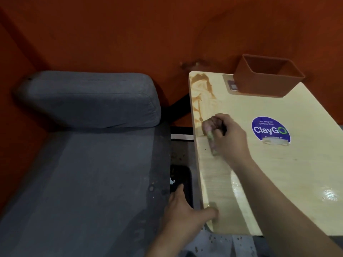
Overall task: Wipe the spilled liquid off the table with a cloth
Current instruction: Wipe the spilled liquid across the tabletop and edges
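A light wooden table [278,173] fills the right side of the view. Brown spilled liquid [201,89] is smeared along its far left edge. My right hand [229,136] grips a bunched, stained cloth [210,132] and presses it on the table just below the smear, near the left edge. A wet, shiny streak runs from the cloth toward me. My left hand [185,210] rests at the near left corner of the table, thumb on the top surface, fingers spread over the edge and holding nothing.
An orange-brown open box [267,78] stands at the table's far edge, over a small card. A round blue "ClayGO" sticker [271,131] is taped mid-table. A grey cushioned bench [83,145] sits left, with a dark gap between it and the table. Orange walls stand behind.
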Available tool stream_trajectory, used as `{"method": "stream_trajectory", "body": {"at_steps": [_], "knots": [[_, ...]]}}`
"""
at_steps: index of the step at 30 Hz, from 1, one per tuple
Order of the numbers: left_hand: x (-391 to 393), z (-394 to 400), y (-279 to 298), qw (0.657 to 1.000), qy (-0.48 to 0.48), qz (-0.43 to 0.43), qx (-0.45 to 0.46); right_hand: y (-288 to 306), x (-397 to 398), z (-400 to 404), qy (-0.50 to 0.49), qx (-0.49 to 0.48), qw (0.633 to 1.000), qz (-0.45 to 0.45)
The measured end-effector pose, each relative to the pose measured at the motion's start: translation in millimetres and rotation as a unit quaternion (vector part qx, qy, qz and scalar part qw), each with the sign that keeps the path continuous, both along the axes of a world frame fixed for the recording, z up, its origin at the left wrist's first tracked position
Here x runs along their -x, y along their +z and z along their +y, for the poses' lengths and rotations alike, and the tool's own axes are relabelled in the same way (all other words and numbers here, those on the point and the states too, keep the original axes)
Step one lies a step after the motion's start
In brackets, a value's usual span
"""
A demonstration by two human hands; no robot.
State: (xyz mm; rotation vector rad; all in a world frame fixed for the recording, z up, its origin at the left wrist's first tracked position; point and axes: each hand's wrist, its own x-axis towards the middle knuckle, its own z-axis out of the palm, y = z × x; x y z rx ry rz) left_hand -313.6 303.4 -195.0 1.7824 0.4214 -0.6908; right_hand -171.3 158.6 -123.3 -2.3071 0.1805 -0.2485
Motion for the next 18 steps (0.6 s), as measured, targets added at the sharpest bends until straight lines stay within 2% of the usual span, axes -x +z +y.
{"method": "stream_trajectory", "body": {"at_steps": [3, 5, 7, 10, 12, 14, 18], "knots": [[-22, -2, 9, 0.999, 0.031, -0.038, -0.01, -5, 1, 40, 0.079, -0.046, 0.996, -0.009], [-37, -5, 14, 0.996, 0.058, -0.068, -0.026, -3, -9, 38, 0.084, -0.097, 0.992, -0.005], [-49, -9, 17, 0.994, 0.07, -0.079, -0.025, 5, -26, 13, 0.044, -0.13, 0.991, -0.01], [-61, -18, 19, 0.995, 0.066, -0.073, -0.033, 12, -56, -44, -0.064, -0.083, 0.994, -0.001], [-65, -23, 16, 0.994, 0.06, -0.078, -0.057, 7, -64, -70, -0.094, -0.027, 0.995, 0.024], [-64, -25, 11, 0.994, 0.066, -0.063, -0.055, 2, -62, -68, -0.071, 0.025, 0.997, 0.035], [-65, -31, 3, 0.995, 0.085, -0.039, -0.022, -7, -53, -15, 0.031, 0.008, 0.999, 0.004]]}}
